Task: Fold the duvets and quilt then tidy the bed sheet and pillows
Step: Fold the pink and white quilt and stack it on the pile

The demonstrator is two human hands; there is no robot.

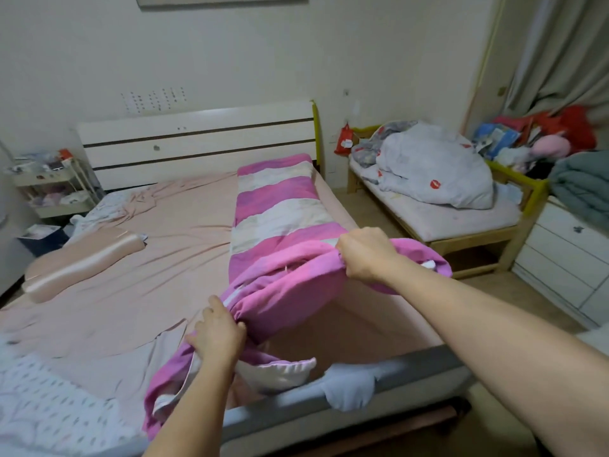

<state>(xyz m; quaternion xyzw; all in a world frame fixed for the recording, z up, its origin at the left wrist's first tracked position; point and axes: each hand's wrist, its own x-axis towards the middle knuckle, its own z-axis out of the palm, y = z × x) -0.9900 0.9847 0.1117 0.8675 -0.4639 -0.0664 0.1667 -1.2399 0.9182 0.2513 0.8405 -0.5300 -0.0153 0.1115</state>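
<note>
Item: pink-and-white striped quilt [280,206], already folded into a long strip, lying along the right side of the bed and running away from the fingers toward the white slatted headboard [197,140].

Hands: the left hand [216,334] and right hand [361,255] are each clenching a bunched corner of the near end, which is hanging lifted between them, clear of the mattress.

Risks: the loose white lining is drooping below the left fingers; it is likely to slip out and spoil the fold. Uneven pulling would probably skew the strip or drag it off the right edge.

Surroundings: the wrinkled pale pink bed sheet [184,252] is lying beneath and left of the fingers; a satin pink contoured pillow [82,262] is sitting well left of them; a pale patterned duvet [43,407] is spreading near the left forearm. A small wooden bed with a heaped grey blanket [438,166] is standing beyond the right hand.
</note>
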